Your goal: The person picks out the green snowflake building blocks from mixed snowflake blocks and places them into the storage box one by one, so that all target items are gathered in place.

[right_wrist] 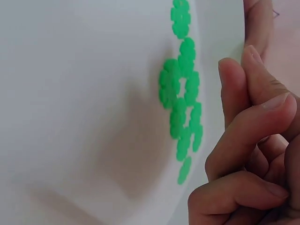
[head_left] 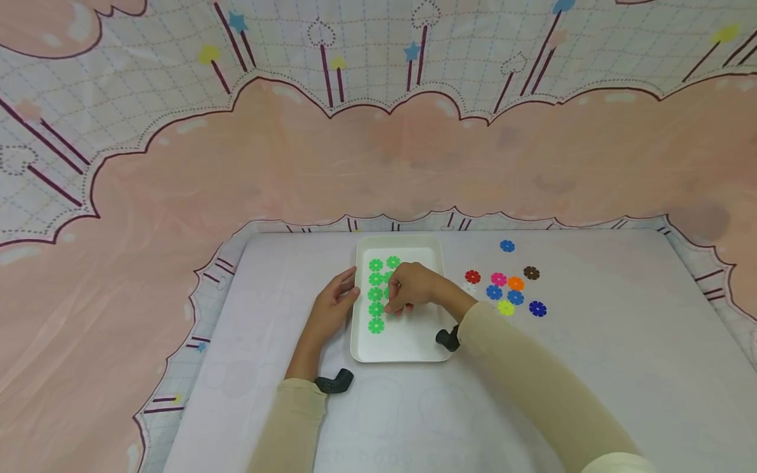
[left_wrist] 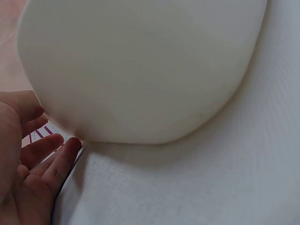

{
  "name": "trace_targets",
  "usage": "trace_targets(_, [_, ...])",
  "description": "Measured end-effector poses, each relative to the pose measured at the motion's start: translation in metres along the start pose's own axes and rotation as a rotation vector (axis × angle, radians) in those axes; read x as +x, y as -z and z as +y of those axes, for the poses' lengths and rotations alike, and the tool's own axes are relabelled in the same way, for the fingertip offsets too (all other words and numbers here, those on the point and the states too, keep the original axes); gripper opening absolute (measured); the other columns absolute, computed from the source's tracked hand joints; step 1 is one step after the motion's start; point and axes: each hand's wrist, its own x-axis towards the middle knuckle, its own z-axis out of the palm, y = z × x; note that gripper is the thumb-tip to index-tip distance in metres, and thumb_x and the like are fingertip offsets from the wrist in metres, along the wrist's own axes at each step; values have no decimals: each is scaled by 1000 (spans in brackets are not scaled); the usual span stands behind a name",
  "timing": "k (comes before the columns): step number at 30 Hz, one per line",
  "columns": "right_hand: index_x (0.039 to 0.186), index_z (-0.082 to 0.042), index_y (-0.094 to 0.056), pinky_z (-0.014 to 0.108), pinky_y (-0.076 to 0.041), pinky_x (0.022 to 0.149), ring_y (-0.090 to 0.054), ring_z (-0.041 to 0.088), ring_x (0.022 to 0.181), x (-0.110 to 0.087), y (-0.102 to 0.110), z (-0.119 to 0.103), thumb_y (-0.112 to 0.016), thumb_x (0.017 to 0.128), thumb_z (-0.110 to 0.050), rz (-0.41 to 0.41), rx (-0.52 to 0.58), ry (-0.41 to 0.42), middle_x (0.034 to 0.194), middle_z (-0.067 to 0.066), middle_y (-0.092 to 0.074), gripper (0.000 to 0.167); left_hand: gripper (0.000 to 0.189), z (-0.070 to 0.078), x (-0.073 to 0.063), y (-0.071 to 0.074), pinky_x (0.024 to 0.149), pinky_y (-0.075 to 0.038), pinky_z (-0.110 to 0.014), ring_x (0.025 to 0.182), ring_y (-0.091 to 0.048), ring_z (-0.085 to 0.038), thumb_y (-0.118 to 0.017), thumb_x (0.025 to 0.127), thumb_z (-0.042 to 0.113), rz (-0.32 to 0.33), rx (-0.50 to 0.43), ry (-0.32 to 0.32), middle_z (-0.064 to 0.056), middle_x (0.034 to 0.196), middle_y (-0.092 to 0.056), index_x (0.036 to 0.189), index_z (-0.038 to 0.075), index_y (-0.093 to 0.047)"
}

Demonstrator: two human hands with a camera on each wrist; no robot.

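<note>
A white tray (head_left: 414, 348) holds several green notched plastic discs (head_left: 376, 294), set in a column along its left side. A second column, topped by another green disc (head_left: 393, 262), is partly covered by my right hand (head_left: 412, 286). That hand hovers low over the discs, its fingers bent and pointing down. In the right wrist view, nothing shows between the thumb and fingertips, and the green discs (right_wrist: 169, 84) lie beside them. My left hand (head_left: 334, 305) rests at the tray's left edge; its fingertips (left_wrist: 70, 146) touch the rim in the left wrist view.
Right of the tray lie loose notched discs: red (head_left: 472, 277), pink (head_left: 499, 280), orange (head_left: 516, 283), brown (head_left: 531, 272), yellow (head_left: 505, 307), dark blue (head_left: 537, 309) and several lighter blue (head_left: 507, 246). Patterned cloth (head_left: 414, 164) hangs behind the white table (head_left: 591, 381).
</note>
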Motion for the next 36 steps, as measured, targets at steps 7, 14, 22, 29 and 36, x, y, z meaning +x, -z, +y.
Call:
trace_targets(7, [75, -12, -69, 25, -41, 54, -59, 19, 57, -16, 17, 11, -85, 84, -25, 11, 47, -10, 70, 0, -73, 23, 51, 0, 0, 0, 108, -52, -48, 134, -58, -31, -64, 102, 27, 0, 7, 1, -9, 152, -54, 151, 28, -49])
trace_targets(14, [77, -11, -70, 26, -45, 57, -59, 23, 59, -37, 34, 33, -84, 85, -25, 14, 80, -19, 73, 1, -73, 21, 52, -2, 1, -1, 109, -51, -48, 134, -58, -31, -64, 102, 26, 4, 0, 8, -10, 152, -54, 152, 26, -49])
trace_targets(22, [82, -13, -70, 28, -43, 62, -58, 23, 63, -60, 47, 58, -82, 87, -28, 24, 72, -67, 77, 4, -74, 20, 52, -1, 0, -1, 109, -51, -49, 133, -59, -31, -64, 102, 26, 10, -3, 19, -8, 152, -54, 151, 27, -49])
trace_targets(29, [86, -17, -72, 29, -46, 62, -56, 21, 61, -74, 51, 78, -82, 87, -29, 33, 42, -70, 76, 5, -67, 16, 52, -1, 0, -1, 110, -50, -48, 134, -59, -31, -64, 102, 26, 8, 1, 15, -8, 153, -54, 152, 26, -49])
trace_targets(36, [88, -16, -75, 27, -47, 58, -55, 19, 65, -89, 49, 103, -84, 86, -26, 49, 37, -91, 72, 3, -60, 13, 52, -2, 0, -1, 109, -51, -47, 133, -59, -31, -63, 103, 27, 5, 3, 6, -9, 152, -54, 152, 26, -48])
